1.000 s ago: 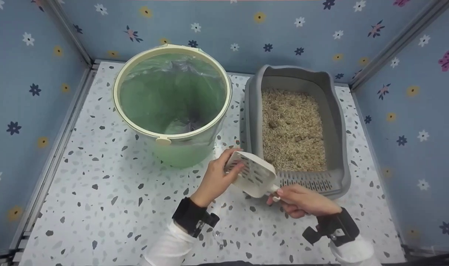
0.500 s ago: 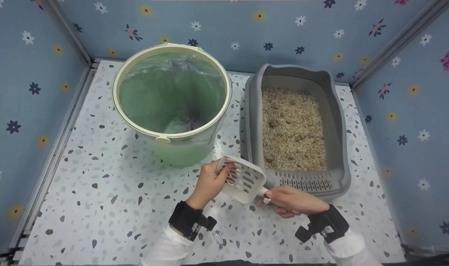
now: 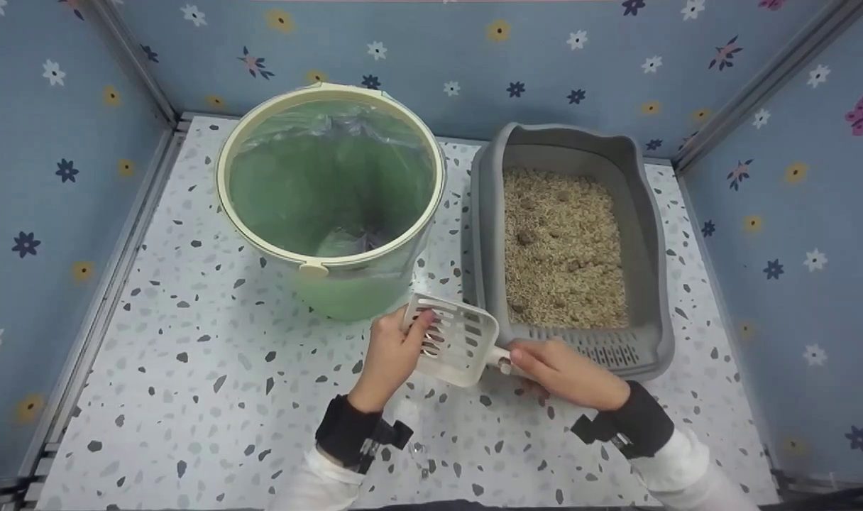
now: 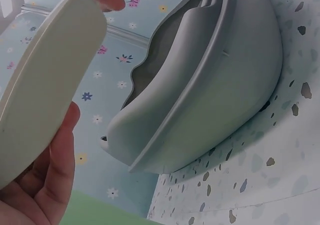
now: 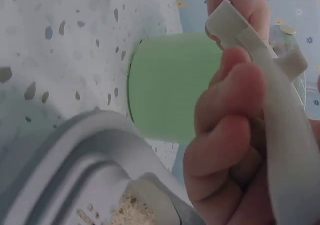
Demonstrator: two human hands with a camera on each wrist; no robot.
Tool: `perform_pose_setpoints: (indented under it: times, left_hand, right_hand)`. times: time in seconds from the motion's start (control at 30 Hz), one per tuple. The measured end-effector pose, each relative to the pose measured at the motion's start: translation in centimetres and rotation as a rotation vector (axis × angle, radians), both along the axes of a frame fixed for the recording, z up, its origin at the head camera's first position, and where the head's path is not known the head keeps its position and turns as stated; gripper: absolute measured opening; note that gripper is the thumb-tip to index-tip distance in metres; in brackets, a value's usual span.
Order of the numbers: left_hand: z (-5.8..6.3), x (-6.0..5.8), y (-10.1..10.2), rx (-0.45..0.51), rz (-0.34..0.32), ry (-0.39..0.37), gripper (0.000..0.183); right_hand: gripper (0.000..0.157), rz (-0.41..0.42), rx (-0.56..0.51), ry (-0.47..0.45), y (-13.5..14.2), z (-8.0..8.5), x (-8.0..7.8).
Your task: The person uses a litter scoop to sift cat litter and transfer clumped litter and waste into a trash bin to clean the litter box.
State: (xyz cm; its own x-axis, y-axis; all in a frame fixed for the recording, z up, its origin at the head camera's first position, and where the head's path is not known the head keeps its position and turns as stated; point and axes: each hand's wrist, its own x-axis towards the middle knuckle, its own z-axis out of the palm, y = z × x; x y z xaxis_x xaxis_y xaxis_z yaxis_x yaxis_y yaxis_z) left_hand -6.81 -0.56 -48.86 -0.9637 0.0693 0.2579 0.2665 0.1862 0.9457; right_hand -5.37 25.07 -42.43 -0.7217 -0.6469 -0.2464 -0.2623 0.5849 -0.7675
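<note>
Scoop [image 3: 454, 344] up in both hands, green bin [image 3: 350, 294] off at eleven o'clock, grey tray [image 3: 650, 241] with its litter [image 3: 570, 255] at two. Left hand [image 3: 391, 349] on nine o'clock side, thumb over slotted pan, pinching front lip. Right hand [image 3: 572, 376] around four, fingers curled round handle. Good two-point hold! Light pinch at lip, firmer handle grip, wrists turning together: should stop pan twisting. Watch tray rim, right knuckles look near; lift clear before swinging towards two.
</note>
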Motion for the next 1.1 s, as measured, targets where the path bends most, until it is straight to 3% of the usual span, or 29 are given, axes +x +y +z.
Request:
perform_pose_setpoints:
  times: [0.1,0.27,0.4,0.53,0.63,0.7,0.87,0.97,1.1]
  left_hand:
    - [0.1,0.2,0.0,0.003,0.023,-0.045,0.025]
    - [0.2,0.6,0.0,0.011,0.064,-0.148,0.026]
    - [-0.1,0.8,0.2,0.054,0.075,-0.226,0.028]
    - [-0.5,1.0,0.6,0.062,0.083,-0.275,0.029]
    - [-0.6,1.2,1.0,0.058,0.089,-0.337,0.029]
    - [-0.6,1.5,1.2,0.104,0.07,-0.39,0.031]
    - [-0.3,2.1,1.9,0.198,0.032,-0.477,0.032]
    - [-0.2,2.5,2.3,0.173,0.032,-0.487,0.032]
    - [-0.2,3.2,2.6,0.058,0.044,-0.45,0.031]
  right_hand:
    - [0.026,0.03,0.092,0.2,-0.3,0.2,0.0]
    - [0.053,0.081,0.292,0.596,-0.7,-0.2,0.4]
    - [0.044,0.049,0.358,0.892,-1.2,-1.1,0.7]
    - [0.032,-0.019,0.359,1.078,-1.6,-2.0,0.4]
    - [0.04,-0.045,0.382,1.165,-1.7,-2.5,0.3]
    - [0.045,-0.055,0.404,1.202,-1.7,-2.7,0.2]
    - [0.044,-0.073,0.462,1.195,-1.2,-2.8,0.0]
    - [0.041,-0.073,0.478,1.175,-0.8,-2.9,-0.1]
    - [0.041,-0.064,0.454,1.179,-0.1,-3.2,-0.3]
